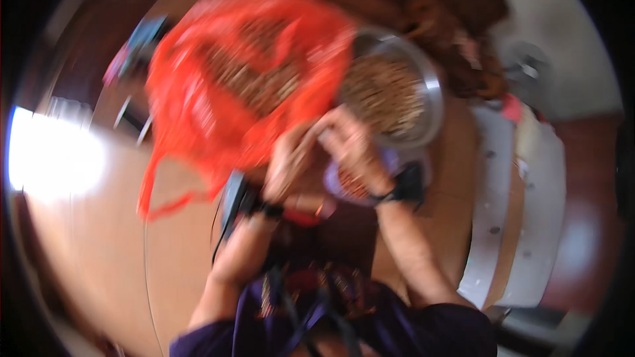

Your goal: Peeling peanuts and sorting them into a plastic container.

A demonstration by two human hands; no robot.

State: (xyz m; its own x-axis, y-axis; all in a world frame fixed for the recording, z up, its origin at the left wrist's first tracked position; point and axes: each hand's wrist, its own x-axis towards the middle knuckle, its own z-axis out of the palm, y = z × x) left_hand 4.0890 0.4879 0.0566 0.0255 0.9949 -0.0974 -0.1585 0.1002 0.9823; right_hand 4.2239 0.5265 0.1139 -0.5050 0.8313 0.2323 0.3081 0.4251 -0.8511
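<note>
My left hand (287, 162) and my right hand (354, 149) meet fingertip to fingertip in front of my body, fingers bent and pressed together. Motion blur hides whatever small thing lies between them. Just beyond the left hand spreads a red plastic bag (188, 102), its mouth open on a heap of tan unshelled peanuts (261, 82). A round metal bowl (433, 89) right of the bag holds tan peanut pods or shells (383, 96); which, I cannot tell. Partly under my right hand sits a purple bowl (330, 175) with reddish shelled peanuts (352, 185).
Everything rests on a light-brown wooden table (99, 231). A dark device (233, 198) with a cable lies by my left wrist. Beyond the table's right side stand a white slatted seat (489, 205) and a small fan-like object (529, 66). A brown cloth-like heap (463, 20) is at the back.
</note>
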